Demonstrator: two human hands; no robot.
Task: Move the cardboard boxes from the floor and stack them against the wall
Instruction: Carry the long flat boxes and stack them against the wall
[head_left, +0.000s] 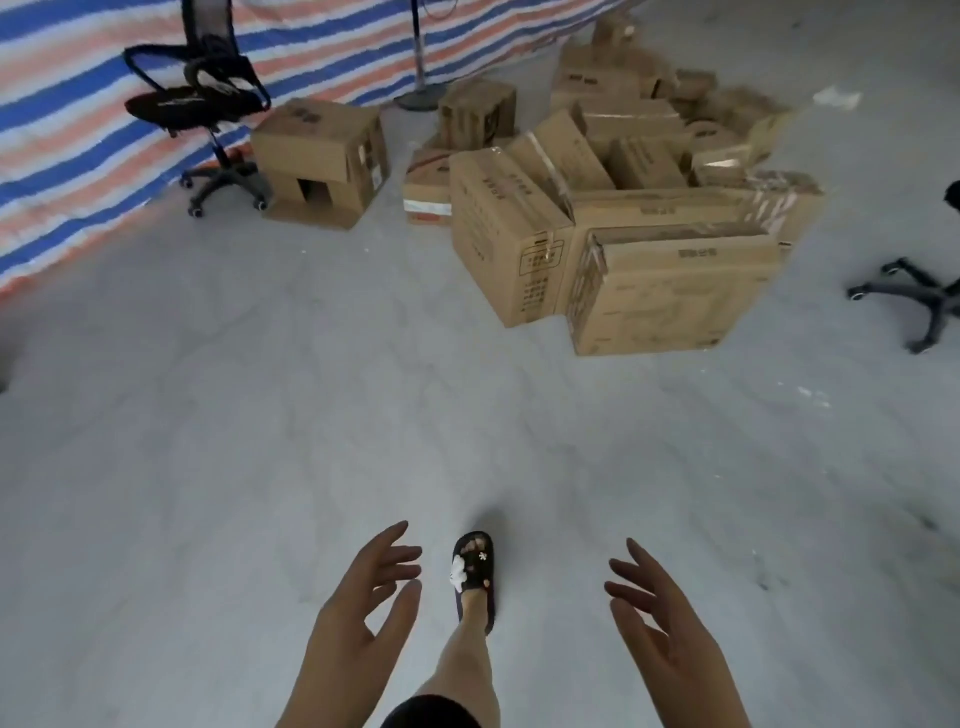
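A jumbled pile of several cardboard boxes (613, 208) lies on the grey floor ahead and to the right. Its nearest members are a large box (670, 296) and a tall one (506, 239) beside it. A separate box (324, 156) with a cut-out hole stands to the left, close to the striped tarp wall (67, 124). My left hand (363, 618) and my right hand (660, 629) hang low in the foreground, both empty with fingers spread, far from the boxes.
A black office chair (208, 98) stands by the tarp at the left. Another chair's wheeled base (919, 296) shows at the right edge. A fan's round base (421, 96) sits behind the boxes. My sandalled foot (475, 577) steps on bare grey floor.
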